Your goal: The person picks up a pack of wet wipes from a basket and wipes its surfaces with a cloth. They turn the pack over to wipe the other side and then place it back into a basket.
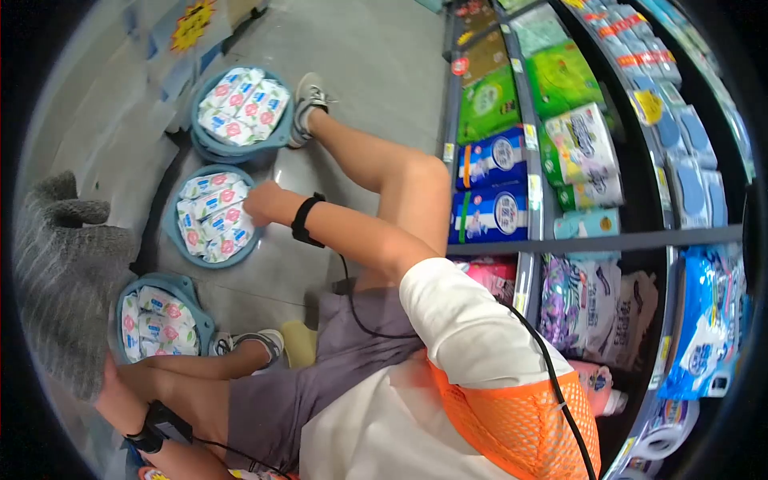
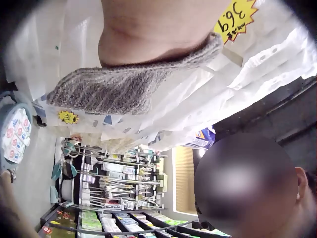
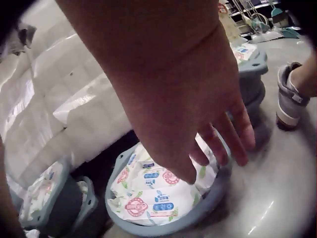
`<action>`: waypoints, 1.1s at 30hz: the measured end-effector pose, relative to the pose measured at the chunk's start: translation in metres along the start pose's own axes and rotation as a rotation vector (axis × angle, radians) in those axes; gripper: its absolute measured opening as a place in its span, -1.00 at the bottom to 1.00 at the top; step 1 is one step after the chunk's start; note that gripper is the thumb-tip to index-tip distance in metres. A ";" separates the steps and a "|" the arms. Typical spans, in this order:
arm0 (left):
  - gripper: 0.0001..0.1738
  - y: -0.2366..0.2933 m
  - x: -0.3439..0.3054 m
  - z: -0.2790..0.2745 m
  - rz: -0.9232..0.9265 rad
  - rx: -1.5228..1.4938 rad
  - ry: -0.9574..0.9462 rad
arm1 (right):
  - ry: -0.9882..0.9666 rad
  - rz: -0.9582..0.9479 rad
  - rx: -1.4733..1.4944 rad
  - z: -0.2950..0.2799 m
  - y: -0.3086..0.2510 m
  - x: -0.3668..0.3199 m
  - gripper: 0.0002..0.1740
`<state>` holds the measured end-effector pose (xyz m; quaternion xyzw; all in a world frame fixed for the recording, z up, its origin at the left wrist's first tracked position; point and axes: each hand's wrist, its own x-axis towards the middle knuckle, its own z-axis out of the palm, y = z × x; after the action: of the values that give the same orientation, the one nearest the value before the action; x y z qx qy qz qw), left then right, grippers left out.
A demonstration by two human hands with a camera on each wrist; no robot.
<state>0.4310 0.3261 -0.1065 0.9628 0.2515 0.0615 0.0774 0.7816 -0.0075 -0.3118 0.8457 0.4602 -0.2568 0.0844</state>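
Left of centre in the frame, the right hand (image 1: 260, 204) is reaching into the middle basin (image 1: 170, 228), its fingers (image 3: 233, 134) lying loosely spread on the floral packets (image 1: 210, 220) and gripping nothing. I'd be settling on one packet's edge before lifting, so its neighbours aren't dragging along. At lower left, the left hand (image 1: 110, 386) is pressing against a grey knitted cloth (image 1: 68, 264) that is hiding its fingers, so I cannot tell its grip.

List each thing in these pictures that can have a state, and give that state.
Right hand: open, touching floral packs
Middle basin: full of packs
Far basin: full of packs
Near basin: full of packs
Left hand: against grey knitted cloth, fingers hidden
Shelves: stocked
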 end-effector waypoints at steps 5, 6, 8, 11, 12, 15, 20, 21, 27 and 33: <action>-0.53 0.016 0.024 0.010 -0.057 -0.332 0.081 | 0.069 -0.039 0.136 -0.060 -0.025 -0.041 -0.58; -0.52 0.019 0.029 0.011 -0.076 -0.418 0.091 | 0.091 -0.026 0.163 -0.070 -0.028 -0.050 -0.58; -0.52 0.029 0.039 0.018 -0.104 -0.610 0.098 | 0.285 -0.105 0.212 -0.080 -0.027 -0.069 -0.57; -0.51 0.045 0.053 0.024 -0.146 -0.955 0.133 | 0.310 -0.059 0.164 -0.104 -0.033 -0.095 -0.54; -0.51 0.049 0.058 0.026 -0.161 -1.072 0.149 | 0.305 -0.052 0.156 -0.107 -0.033 -0.103 -0.54; -0.50 0.062 0.073 0.028 -0.173 -1.409 0.185 | 0.270 -0.042 0.112 -0.119 -0.035 -0.125 -0.55; -0.49 0.074 0.095 0.014 -0.132 -1.917 0.287 | 0.107 -0.036 -0.074 -0.151 -0.035 -0.140 -0.61; -0.48 0.075 0.098 0.010 -0.112 -2.006 0.292 | 0.150 -0.054 -0.107 -0.149 -0.033 -0.131 -0.60; -0.45 0.095 0.104 -0.012 0.029 -2.144 0.321 | 0.045 -0.189 -0.098 -0.196 -0.048 -0.138 -0.53; -0.44 0.114 0.106 -0.014 -0.054 -1.986 0.299 | 0.408 -0.106 -0.108 -0.225 -0.040 -0.164 -0.52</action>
<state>0.5749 0.2817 -0.0633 0.4387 0.1151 0.3620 0.8144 0.7558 -0.0203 -0.0319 0.8489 0.5247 -0.0595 0.0213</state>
